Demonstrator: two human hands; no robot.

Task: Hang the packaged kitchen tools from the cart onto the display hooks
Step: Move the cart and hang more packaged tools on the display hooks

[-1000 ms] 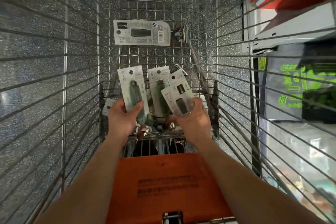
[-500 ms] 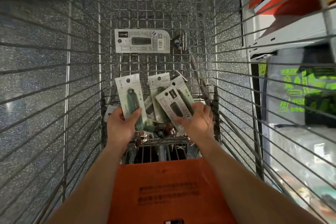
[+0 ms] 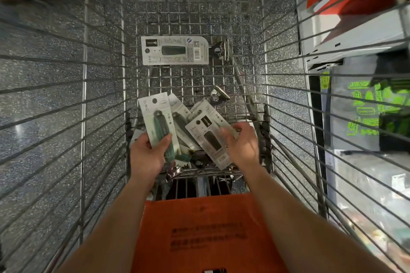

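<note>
White cards held in both hands over the cart

Both hands were low at the near end of the steel-wire shopping cart, where the packaged tools lay heaped. The left hand gripped a white card carrying a green-handled tool, thumb across its face and hang-hole end pointing away, probably so that it could go straight onto a hook. The right hand, a little blurred, held a white card with a black-handled tool between thumb and fingers, tilted over the heap of further carded tools beneath. One more white carded tool lay flat and alone on the cart floor, well apart, beside a loose shiny metal piece. No display hooks showed; the cart's high wire sides stood between the hands and the grey shelving on the right, so the cards would need lifting clear first
</note>
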